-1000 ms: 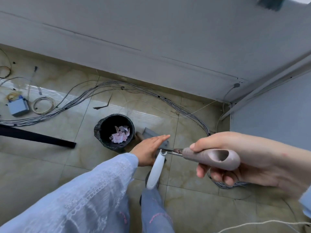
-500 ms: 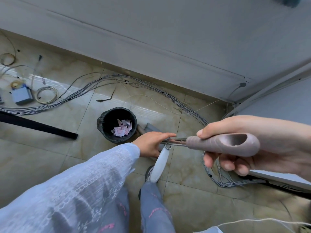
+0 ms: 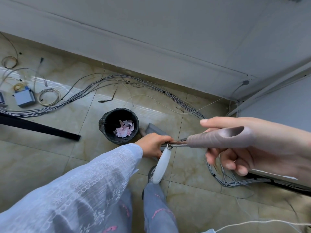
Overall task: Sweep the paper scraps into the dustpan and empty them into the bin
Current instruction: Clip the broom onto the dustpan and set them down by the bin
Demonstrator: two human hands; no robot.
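Note:
A black bin (image 3: 103, 126) stands on the tiled floor with pink and white paper scraps (image 3: 123, 131) lying inside it. Just right of the bin a grey dustpan (image 3: 154, 129) shows, mostly hidden behind my left hand (image 3: 151, 145). That hand is closed round a thin metal shaft. The shaft runs up to a taupe handle (image 3: 217, 139), which my right hand (image 3: 269, 148) holds close to the camera, thumb on top and fingers curled loosely under. A white handle (image 3: 162, 163) hangs from a ring on the shaft, down toward my leg.
Bundles of grey cables (image 3: 104, 81) curve along the grey wall and pile up at the right (image 3: 223, 179). A small blue box (image 3: 24, 98) with coiled wires lies far left. A black bar (image 3: 38, 128) crosses the floor left of the bin.
My left hand, flat with fingers stretched out a second ago, has closed round the shaft. The taupe handle and my right hand have moved nearer the camera.

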